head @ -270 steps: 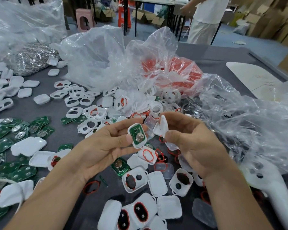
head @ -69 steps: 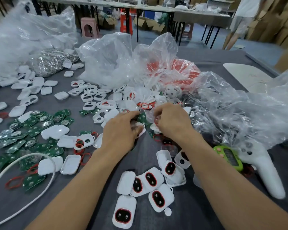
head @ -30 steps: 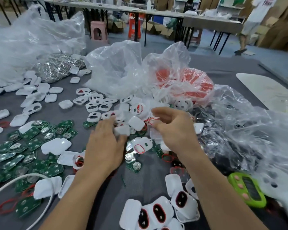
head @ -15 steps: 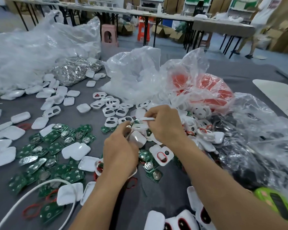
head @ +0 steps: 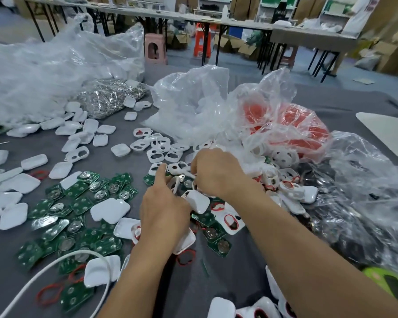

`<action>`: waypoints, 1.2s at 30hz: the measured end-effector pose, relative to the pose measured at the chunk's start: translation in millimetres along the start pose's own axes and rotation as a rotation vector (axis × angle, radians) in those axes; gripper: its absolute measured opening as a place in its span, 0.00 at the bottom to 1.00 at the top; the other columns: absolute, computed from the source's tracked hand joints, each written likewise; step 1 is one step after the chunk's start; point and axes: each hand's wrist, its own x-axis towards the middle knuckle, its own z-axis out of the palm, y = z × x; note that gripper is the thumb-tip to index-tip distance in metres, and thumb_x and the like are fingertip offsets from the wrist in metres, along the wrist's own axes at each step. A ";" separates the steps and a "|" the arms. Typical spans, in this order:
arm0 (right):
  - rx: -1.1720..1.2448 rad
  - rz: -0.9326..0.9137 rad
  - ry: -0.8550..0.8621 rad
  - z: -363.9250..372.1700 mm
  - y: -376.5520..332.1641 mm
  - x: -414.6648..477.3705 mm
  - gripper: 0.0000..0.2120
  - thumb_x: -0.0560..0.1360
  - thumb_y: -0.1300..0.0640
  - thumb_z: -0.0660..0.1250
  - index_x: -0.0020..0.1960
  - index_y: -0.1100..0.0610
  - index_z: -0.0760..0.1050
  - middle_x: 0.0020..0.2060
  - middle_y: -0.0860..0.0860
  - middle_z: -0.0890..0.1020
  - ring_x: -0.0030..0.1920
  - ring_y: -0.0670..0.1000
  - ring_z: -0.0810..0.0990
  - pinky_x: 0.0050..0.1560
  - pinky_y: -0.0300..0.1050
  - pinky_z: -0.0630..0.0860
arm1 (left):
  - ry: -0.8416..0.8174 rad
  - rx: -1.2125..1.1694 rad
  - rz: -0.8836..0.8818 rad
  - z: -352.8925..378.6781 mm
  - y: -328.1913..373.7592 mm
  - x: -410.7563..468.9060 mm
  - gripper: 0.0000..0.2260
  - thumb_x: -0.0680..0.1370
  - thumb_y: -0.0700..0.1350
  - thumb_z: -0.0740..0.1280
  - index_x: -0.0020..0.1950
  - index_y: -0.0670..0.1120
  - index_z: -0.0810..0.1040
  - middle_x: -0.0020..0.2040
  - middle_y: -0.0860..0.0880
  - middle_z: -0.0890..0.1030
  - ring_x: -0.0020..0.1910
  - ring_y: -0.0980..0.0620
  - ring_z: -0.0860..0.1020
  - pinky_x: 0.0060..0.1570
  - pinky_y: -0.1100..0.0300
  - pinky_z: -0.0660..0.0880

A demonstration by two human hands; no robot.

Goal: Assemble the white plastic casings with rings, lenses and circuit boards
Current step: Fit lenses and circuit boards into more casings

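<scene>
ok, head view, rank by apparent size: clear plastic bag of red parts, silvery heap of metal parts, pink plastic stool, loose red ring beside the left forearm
1. clear plastic bag of red parts
2. silvery heap of metal parts
3. pink plastic stool, far from the camera, so this rank is unsure
4. loose red ring

Desk (head: 345, 97): grey, cloth-like top.
Left side: white casings (head: 108, 210), green circuit boards (head: 78, 203), red rings (head: 186, 257), white cable (head: 44, 269).
Far side: clear bags (head: 189, 106), silver heap (head: 108, 97).
</scene>
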 end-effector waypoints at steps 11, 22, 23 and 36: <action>1.315 0.338 0.163 1.4 49.1 -76.0 0.14 0.77 0.59 0.73 0.33 0.49 0.86 0.29 0.44 0.83 0.30 0.41 0.78 0.36 0.36 0.74 | -0.010 -0.313 0.247 7.4 22.3 -35.1 0.16 0.76 0.53 0.72 0.64 0.61 0.80 0.50 0.60 0.86 0.51 0.64 0.81 0.52 0.74 0.71; 0.560 0.528 0.489 26.8 109.8 -150.6 0.09 0.73 0.60 0.73 0.41 0.46 0.86 0.37 0.40 0.86 0.40 0.43 0.83 0.46 0.39 0.79 | -0.362 -0.690 0.021 16.4 28.4 -44.0 0.13 0.81 0.37 0.68 0.52 0.54 0.88 0.38 0.48 0.82 0.33 0.53 0.76 0.29 0.65 0.76; 0.508 0.534 0.477 26.9 115.4 -153.3 0.08 0.72 0.59 0.74 0.41 0.46 0.86 0.37 0.40 0.86 0.40 0.43 0.82 0.47 0.37 0.77 | -0.322 -0.596 0.064 18.4 26.7 -45.1 0.13 0.81 0.39 0.70 0.52 0.57 0.88 0.36 0.49 0.82 0.32 0.54 0.75 0.28 0.67 0.75; 0.504 0.319 0.160 31.7 99.0 -151.1 0.09 0.65 0.50 0.80 0.43 0.46 0.84 0.35 0.42 0.76 0.38 0.44 0.76 0.43 0.39 0.74 | -0.259 -0.358 0.234 29.0 25.7 -57.7 0.12 0.71 0.45 0.80 0.46 0.62 0.87 0.37 0.46 0.86 0.34 0.49 0.82 0.43 0.53 0.82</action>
